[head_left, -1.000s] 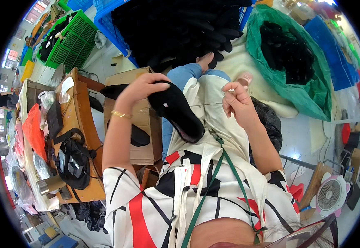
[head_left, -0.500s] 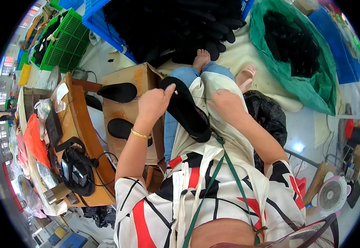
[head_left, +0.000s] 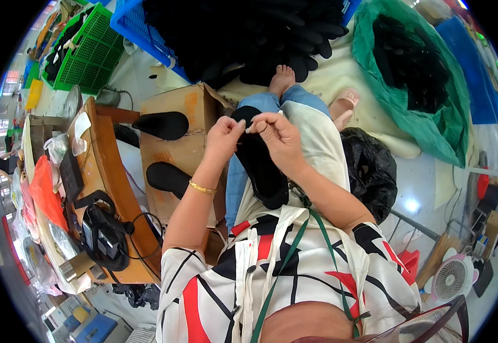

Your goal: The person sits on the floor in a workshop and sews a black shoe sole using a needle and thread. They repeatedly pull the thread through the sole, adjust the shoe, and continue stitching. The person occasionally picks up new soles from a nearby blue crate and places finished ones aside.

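A black slip-on shoe [head_left: 262,177] lies lengthwise over my lap, its far end between my hands. My left hand [head_left: 223,139] is closed at the shoe's far left edge, thumb and fingers gripping there. Close beside it, my right hand [head_left: 278,140] is pinched over the shoe, its fingertips almost meeting the left thumb. A tiny whitish bit shows at the right fingertips; what they pinch is too small to name. Left of my arm, two more black shoes, a far one [head_left: 162,125] and a near one [head_left: 169,179], rest on a cardboard box [head_left: 171,151].
A blue crate [head_left: 140,34] heaped with black shoe pieces stands ahead. To its right is a green sack [head_left: 369,68] of black pieces. A black plastic bag [head_left: 369,171] sits by my right knee. On the left, a wooden table [head_left: 114,200] carries a black bag [head_left: 104,237].
My right hand has come in from the right, where it was drawing a thin dark strand away from the shoe, to meet my left hand at the far end. The shoe has tilted slightly.
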Demonstrator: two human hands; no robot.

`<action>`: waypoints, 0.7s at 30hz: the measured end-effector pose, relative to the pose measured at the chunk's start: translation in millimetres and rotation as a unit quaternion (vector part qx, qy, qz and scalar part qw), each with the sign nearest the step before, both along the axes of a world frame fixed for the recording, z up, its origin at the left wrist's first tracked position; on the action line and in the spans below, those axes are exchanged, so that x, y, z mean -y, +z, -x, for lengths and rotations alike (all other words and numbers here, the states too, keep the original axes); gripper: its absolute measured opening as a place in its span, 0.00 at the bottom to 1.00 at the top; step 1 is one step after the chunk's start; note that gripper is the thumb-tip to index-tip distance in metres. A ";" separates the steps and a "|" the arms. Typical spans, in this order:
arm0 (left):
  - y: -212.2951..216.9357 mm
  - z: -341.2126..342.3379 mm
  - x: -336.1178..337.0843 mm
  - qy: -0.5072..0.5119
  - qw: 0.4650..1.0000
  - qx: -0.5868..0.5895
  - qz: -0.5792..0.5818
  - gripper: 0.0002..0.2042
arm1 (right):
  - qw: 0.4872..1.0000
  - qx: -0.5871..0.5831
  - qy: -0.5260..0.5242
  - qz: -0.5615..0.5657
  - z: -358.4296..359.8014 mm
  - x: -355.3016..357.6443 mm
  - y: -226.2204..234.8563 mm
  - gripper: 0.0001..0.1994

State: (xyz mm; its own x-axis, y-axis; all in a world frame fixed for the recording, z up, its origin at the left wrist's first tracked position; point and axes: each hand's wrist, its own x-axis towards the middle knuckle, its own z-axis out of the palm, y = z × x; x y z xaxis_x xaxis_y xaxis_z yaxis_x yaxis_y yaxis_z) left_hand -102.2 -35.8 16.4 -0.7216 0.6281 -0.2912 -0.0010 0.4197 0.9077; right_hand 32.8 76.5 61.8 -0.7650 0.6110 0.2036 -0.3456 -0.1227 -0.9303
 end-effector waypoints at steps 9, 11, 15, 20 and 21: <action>6.5 -27.8 -9.7 0.002 0.953 -0.297 0.053 0.12 | 0.934 -0.044 0.087 0.344 -12.7 -5.2 -31.7 0.09; 1.7 -32.0 -11.4 -0.005 0.945 -0.321 0.058 0.12 | 0.940 -0.010 0.075 0.332 -28.9 3.5 -15.2 0.08; -48.9 20.1 30.5 0.034 0.927 -0.324 0.185 0.12 | 0.957 -0.016 0.076 0.280 -68.6 1.8 5.7 0.08; 4.0 3.1 23.6 0.031 0.964 -0.263 0.033 0.13 | 0.925 -0.057 0.047 0.373 -49.6 2.8 -8.4 0.08; 12.8 4.7 17.3 0.052 0.964 -0.260 -0.011 0.13 | 0.919 -0.058 0.073 0.383 -48.0 2.4 -14.5 0.06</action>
State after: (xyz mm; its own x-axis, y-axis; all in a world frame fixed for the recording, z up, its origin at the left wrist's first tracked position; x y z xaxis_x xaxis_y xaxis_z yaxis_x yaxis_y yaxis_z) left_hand -106.9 -53.2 29.2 -0.8256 0.5466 0.1398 0.4160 0.4223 0.8054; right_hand 80.8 74.1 47.3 -0.8507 0.5016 -0.1573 -0.3650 -0.7789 -0.5101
